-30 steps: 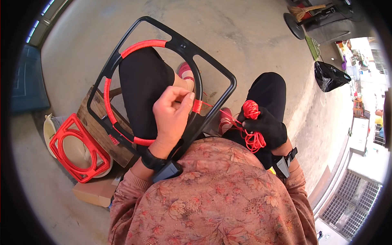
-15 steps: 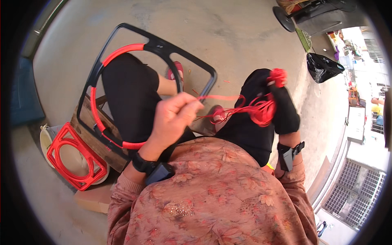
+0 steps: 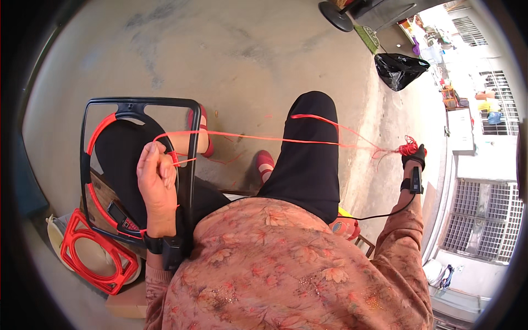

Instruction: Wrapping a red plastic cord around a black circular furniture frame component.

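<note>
spanning the picture's middle: one red cord (image 3: 247,136), drawn nearly straight between both hands. left hand (image 3: 158,179), bare, left of centre: fingertips pinched on the cord, beside a black frame (image 3: 191,181) with red-banded ring (image 3: 99,132), set over the left thigh (image 3: 124,151). right hand (image 3: 416,158), black-gloved, far right: closed about a tangled cord bundle (image 3: 408,146). changed within the last second: right hand swung well outward, strand lengthened, frame shifted leftward. judged meaning: more cord freed for working at the ring. lower left: red plastic frame (image 3: 74,236).
</note>
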The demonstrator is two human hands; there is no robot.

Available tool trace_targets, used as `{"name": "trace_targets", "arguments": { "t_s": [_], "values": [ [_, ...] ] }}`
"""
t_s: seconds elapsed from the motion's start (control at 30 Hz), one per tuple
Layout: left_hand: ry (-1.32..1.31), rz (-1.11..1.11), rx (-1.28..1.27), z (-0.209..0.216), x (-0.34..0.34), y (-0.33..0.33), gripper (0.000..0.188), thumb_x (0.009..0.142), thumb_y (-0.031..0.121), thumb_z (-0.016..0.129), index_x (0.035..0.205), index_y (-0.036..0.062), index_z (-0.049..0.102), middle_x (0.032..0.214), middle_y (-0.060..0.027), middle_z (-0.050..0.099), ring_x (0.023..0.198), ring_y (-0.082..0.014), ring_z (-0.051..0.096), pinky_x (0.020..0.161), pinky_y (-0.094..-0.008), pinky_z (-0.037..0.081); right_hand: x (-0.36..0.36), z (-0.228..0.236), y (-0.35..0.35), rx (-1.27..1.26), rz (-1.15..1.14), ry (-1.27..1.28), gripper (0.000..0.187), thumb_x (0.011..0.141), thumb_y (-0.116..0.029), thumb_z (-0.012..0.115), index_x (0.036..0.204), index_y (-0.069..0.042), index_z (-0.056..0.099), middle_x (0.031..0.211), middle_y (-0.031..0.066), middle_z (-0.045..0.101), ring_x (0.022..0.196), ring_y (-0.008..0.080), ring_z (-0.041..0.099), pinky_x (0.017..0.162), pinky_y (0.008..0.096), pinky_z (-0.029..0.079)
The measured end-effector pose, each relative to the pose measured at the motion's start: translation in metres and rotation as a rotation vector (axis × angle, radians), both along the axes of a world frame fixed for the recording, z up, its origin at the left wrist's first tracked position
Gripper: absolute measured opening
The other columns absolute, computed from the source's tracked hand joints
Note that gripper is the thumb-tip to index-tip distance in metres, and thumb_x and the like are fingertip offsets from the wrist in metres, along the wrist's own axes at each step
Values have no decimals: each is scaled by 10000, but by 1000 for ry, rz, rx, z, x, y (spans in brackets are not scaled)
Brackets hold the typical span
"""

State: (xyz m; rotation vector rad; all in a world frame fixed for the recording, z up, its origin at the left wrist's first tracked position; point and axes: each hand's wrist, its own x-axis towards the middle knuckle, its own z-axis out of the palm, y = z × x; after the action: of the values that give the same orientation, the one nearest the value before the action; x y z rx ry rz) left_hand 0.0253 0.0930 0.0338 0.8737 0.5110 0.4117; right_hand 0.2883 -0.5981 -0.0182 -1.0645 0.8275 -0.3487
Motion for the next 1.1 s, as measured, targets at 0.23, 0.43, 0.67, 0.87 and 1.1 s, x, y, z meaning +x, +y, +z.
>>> {"name": "trace_targets", "arguments": {
  "t_s": [0.23,0.43,0.67,0.87,1.1],
  "values": [
    [32,-46,77,2,2,-7,199,982,210,491,935,36,575,497,51,343,372,-18,255,362,-184,196,-9,42,80,-83,343,-55,502,933,-454,510,1215,-40,539,1063,71,619,866,199,554,732,357,455],
    [49,-112,107,2,7,-17,207,988,189,481,1001,23,602,502,61,349,380,-5,250,358,-173,198,-10,76,153,-327,630,-74,463,899,-395,592,1204,-46,584,954,53,555,796,147,544,686,284,457],
    [125,-252,235,7,10,-33,166,966,139,522,1063,22,590,558,101,356,424,19,263,379,-160,188,-27,108,234,-708,1136,37,393,832,-104,645,1208,-21,561,861,-2,573,758,69,533,679,238,430],
    [198,-457,411,26,21,-62,366,894,50,567,1256,6,541,616,99,414,514,20,326,456,-168,233,-64,140,345,-709,1683,-49,338,865,-83,658,1176,6,560,1022,39,653,905,116,601,848,283,487],
    [99,-542,369,14,23,-79,239,886,59,605,1107,-30,586,625,83,498,559,25,380,487,-171,286,-109,132,448,-728,2224,-396,380,830,-244,697,1103,-1,593,956,166,669,849,225,641,752,343,491]
  ]
}}
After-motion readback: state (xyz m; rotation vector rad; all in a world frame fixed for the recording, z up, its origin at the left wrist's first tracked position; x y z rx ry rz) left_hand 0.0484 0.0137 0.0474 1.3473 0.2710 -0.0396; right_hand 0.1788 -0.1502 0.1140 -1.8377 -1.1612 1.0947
